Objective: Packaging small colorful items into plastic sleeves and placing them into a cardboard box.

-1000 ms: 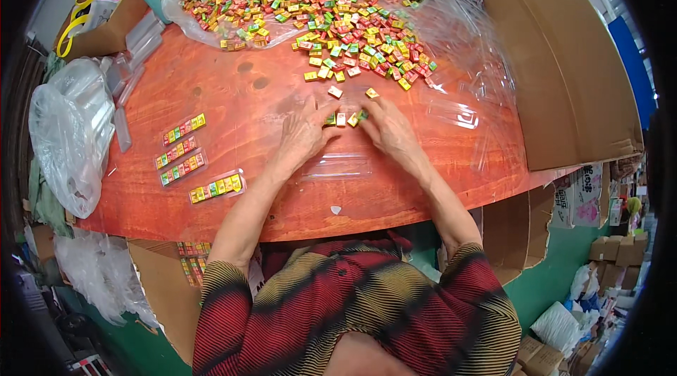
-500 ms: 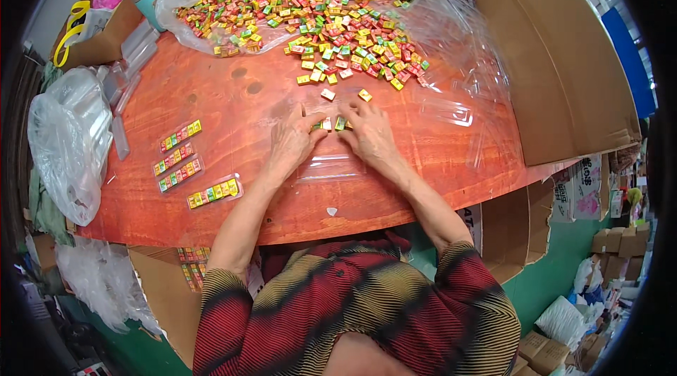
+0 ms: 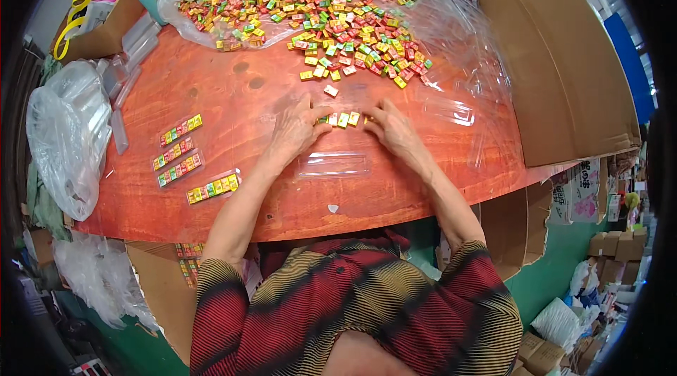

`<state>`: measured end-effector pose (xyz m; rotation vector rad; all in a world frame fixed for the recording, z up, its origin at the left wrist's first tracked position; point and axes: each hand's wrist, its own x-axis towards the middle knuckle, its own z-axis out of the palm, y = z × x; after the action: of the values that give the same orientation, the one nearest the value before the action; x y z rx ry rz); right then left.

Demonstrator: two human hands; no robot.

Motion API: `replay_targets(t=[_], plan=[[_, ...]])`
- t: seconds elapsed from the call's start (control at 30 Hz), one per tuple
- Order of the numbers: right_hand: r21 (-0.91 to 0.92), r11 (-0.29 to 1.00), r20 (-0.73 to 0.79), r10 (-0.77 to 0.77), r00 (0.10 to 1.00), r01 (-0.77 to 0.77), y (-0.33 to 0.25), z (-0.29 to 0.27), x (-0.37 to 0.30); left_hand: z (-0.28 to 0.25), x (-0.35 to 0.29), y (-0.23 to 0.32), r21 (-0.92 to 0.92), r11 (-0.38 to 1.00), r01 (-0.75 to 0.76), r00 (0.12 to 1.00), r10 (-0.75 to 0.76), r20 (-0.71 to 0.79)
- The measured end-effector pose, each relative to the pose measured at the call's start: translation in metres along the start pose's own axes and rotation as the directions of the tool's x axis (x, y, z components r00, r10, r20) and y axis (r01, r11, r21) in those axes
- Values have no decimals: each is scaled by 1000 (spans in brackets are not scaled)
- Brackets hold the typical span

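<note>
Between my two hands stands a short row of small boxes [image 3: 343, 120] in yellow, green and white. The thumb and forefinger of my left hand [image 3: 295, 128] close on the small box at the row's left end. At the right end, my right hand [image 3: 398, 135] has thumb and forefinger around another small box, mostly hidden by the fingers. Just nearer to me lies a clear plastic tray [image 3: 333, 164] with nothing in it. A single small box [image 3: 331, 90] lies beyond the row, apart from the big pile of small boxes [image 3: 345, 16].
Several filled trays [image 3: 214, 188] lie at the left. A clear bag [image 3: 67, 140] and stacked clear trays [image 3: 139, 41] stand along the left edge. At the right are a tall cardboard box [image 3: 564, 59], plastic film [image 3: 458, 38] and a loose clear tray [image 3: 450, 112]. A white scrap [image 3: 333, 209] lies near the front edge.
My right hand has moved to the right. More small boxes now show side by side between my hands, and the yellow one lying beyond my right hand is gone from its spot.
</note>
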<state>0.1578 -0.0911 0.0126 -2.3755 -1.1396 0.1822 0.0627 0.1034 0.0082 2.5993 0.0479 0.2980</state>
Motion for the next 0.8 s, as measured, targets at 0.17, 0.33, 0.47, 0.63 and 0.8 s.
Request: replay_targets(t=[0.17, 0.33, 0.47, 0.63, 0.8], plan=[[145, 981, -163, -104, 981, 128, -15, 11, 2, 4, -1, 1, 0, 1000, -25, 999, 25, -33], [77, 972, -110, -214, 971, 223, -14, 22, 11, 4, -4, 8, -23, 1000, -1, 1000, 1, -29], [58, 962, -141, -256, 956, 266, -17, 27, 10, 8, -8, 7, -13, 1000, -16, 996, 15, -85], [45, 963, -125, -260, 958, 267, -16, 21, 8, -1, -9, 20, -42, 998, 53, 998, -54, -32], [91, 972, 3, -216, 976, 215, -46, 6, -42, -3, -62, 55, -131, 978, 161, 987, -162, 0]])
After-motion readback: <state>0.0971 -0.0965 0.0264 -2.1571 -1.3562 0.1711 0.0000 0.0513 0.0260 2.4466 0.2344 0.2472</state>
